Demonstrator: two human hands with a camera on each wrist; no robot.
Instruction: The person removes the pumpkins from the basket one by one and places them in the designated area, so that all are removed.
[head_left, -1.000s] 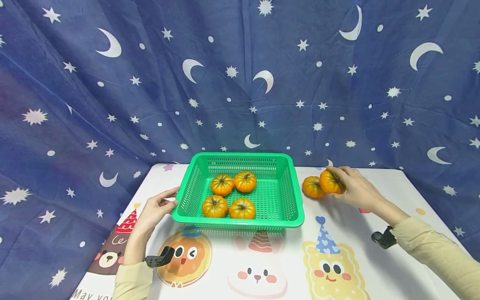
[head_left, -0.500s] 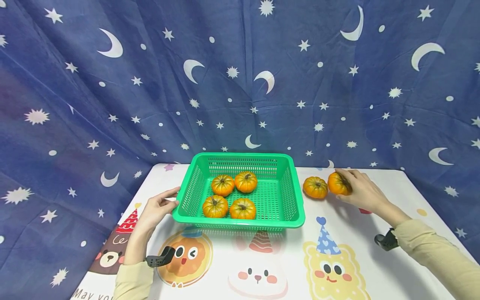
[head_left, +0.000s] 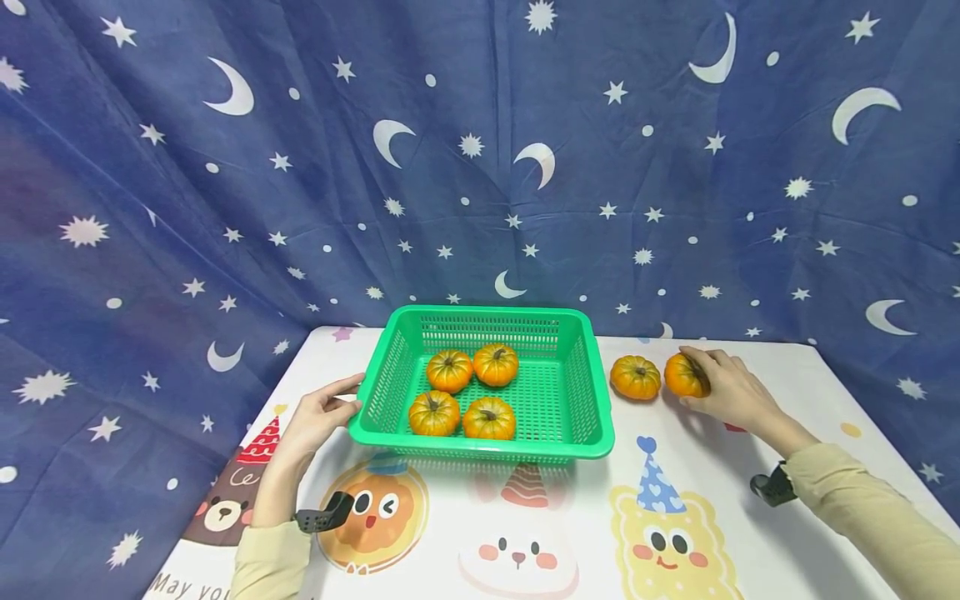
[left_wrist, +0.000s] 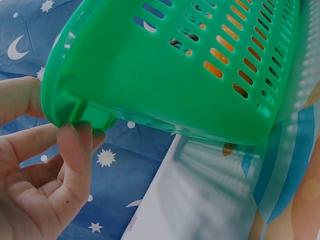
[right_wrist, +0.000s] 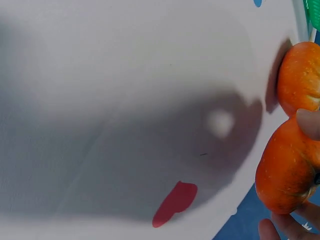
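Several small orange pumpkins [head_left: 489,418] sit in a green plastic basket [head_left: 480,447]. My left hand [head_left: 318,418] grips the basket's left rim; in the left wrist view, the thumb and fingers [left_wrist: 75,155] pinch the green edge. To the basket's right, my right hand [head_left: 731,390] holds a pumpkin [head_left: 684,377] between thumb and fingers, as the right wrist view also shows that pumpkin [right_wrist: 285,170]. Another pumpkin [head_left: 636,377] lies on the table between the basket and the held one. The far side of the held pumpkin is hidden by the hand.
A white tablecloth [head_left: 600,533] printed with cartoon figures covers the table. Behind it hangs a blue curtain [head_left: 450,167] with moons and stars. Each wrist wears a black camera, such as the left camera [head_left: 326,512].
My right hand has moved right with its pumpkin, away from the other pumpkin on the table, leaving a gap between them. The left hand keeps its place on the basket rim.
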